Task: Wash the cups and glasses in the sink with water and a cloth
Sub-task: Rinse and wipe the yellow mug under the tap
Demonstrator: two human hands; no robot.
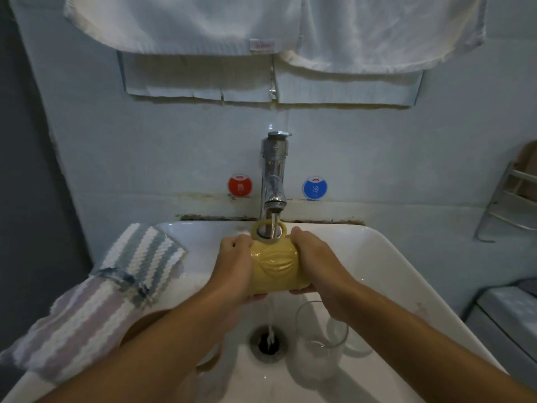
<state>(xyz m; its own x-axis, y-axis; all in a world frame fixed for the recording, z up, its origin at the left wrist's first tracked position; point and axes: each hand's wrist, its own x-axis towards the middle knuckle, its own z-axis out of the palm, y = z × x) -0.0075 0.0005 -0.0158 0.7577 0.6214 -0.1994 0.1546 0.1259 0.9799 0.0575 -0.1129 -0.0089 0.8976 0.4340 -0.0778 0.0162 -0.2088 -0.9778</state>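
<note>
A yellow mug [276,264] lies on its side under the running tap [273,175], its ring handle up where the water falls. My left hand [234,263] grips one end and my right hand [315,260] grips the other. Water runs down into the drain [268,341] of the white sink [392,257]. A clear glass [321,338] stands in the basin under my right forearm. A brown cup [142,324] shows partly beneath my left forearm. Striped cloths [139,257] lie over the sink's left rim.
White towels [261,21] hang above on the wall. Red [239,186] and blue [315,188] hot and cold stickers flank the tap. A metal rack [511,196] is fixed on the right wall.
</note>
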